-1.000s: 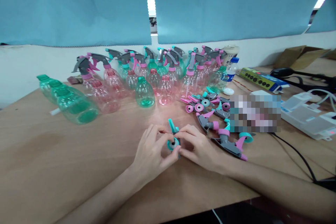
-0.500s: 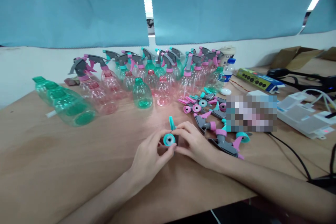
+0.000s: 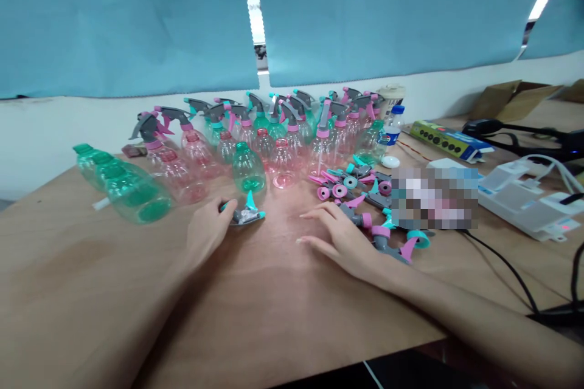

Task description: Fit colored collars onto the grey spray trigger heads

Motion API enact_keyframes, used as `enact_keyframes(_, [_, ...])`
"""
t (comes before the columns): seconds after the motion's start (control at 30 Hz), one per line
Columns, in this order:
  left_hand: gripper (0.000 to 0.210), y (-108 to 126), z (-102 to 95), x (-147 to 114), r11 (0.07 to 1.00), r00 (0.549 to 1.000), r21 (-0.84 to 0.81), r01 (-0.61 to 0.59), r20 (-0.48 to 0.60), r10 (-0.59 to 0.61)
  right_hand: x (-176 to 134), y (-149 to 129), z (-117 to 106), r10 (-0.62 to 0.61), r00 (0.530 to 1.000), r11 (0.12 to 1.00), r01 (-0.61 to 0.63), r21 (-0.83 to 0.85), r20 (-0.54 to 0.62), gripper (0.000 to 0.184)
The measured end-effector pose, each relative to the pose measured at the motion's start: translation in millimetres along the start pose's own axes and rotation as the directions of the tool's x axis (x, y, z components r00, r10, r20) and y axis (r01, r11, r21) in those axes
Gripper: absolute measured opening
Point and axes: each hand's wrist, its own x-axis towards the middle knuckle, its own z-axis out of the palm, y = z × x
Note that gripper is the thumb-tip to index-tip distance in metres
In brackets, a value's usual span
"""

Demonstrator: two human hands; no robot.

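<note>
My left hand (image 3: 210, 225) is closed around a grey and teal spray trigger head (image 3: 246, 215), its nozzle pointing right, low over the table. My right hand (image 3: 340, 237) holds nothing; its fingers are spread beside a pile of loose trigger heads (image 3: 385, 243) in grey, pink and teal. Beyond the left hand stands an open green bottle (image 3: 249, 170), and an open pink bottle (image 3: 283, 165) is to its right. Several green bottles (image 3: 137, 191) without heads lean close together at the left.
Several pink and green bottles with trigger heads (image 3: 292, 112) line the wall. Around the right side are a capped water bottle (image 3: 393, 127), a paper cup (image 3: 391, 97), a green box (image 3: 449, 141), a clear plastic case (image 3: 524, 194) and a black cable (image 3: 506, 267).
The trigger head has moved left and away from me in my left hand. My right hand has let go of it and opened, staying near the pile.
</note>
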Motion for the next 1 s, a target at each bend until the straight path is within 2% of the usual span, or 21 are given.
enact_keyframes(0.13, [0.026,2,-5.2,-1,0.99,0.991,0.139,-0.03,-0.125,0.048,-3,-2,7,-0.029,0.998,0.999,0.027,0.029,0.055,0.03])
enact_keyframes(0.27, [0.018,4,1.9,-7,0.971,0.956,0.206,-0.125,-0.236,0.173,-3,-3,4,-0.048,0.998,0.998,0.046,0.043,0.05,0.028])
enact_keyframes(0.3, [0.019,6,5.8,-9,0.96,0.944,0.211,-0.182,-0.237,0.231,-2,-3,3,-0.051,0.998,0.998,0.049,0.042,0.047,0.027])
enact_keyframes(0.37, [0.02,10,14.9,-15,0.904,0.89,0.215,-0.37,-0.196,0.411,-2,-3,3,-0.063,0.997,0.997,0.062,0.037,0.043,0.026])
enact_keyframes(0.47, [0.022,16,27.7,-22,0.823,0.834,0.232,-0.518,-0.075,0.546,-3,-3,5,-0.081,0.995,0.996,0.08,0.031,0.056,0.026])
enact_keyframes(0.53, [0.025,16,33.0,-22,0.795,0.828,0.279,-0.538,-0.004,0.561,-4,-4,7,-0.076,0.994,0.997,0.073,0.036,0.08,0.026])
enact_keyframes(0.6, [0.024,11,34.5,-19,0.798,0.842,0.313,-0.515,0.007,0.54,-5,-6,8,-0.065,0.992,0.997,0.061,0.045,0.103,0.026])
enact_keyframes(0.73, [0.025,1,28.5,-10,0.828,0.88,0.365,-0.425,-0.049,0.473,-5,-11,5,-0.069,0.992,0.996,0.061,0.07,0.106,0.025])
enact_keyframes(0.8, [0.025,1,25.1,-9,0.837,0.884,0.39,-0.384,-0.107,0.456,-4,-13,3,-0.081,0.992,0.993,0.072,0.09,0.096,0.022])
enact_keyframes(0.9, [0.024,12,25.3,-15,0.837,0.86,0.388,-0.385,-0.178,0.478,-4,-14,3,-0.156,0.985,0.981,0.147,0.127,0.069,0.02])
enact_keyframes(1.0, [0.02,34,35.9,-24,0.801,0.808,0.291,-0.524,-0.128,0.575,-5,-15,7,-0.267,0.964,0.954,0.264,0.142,0.0,0.026])
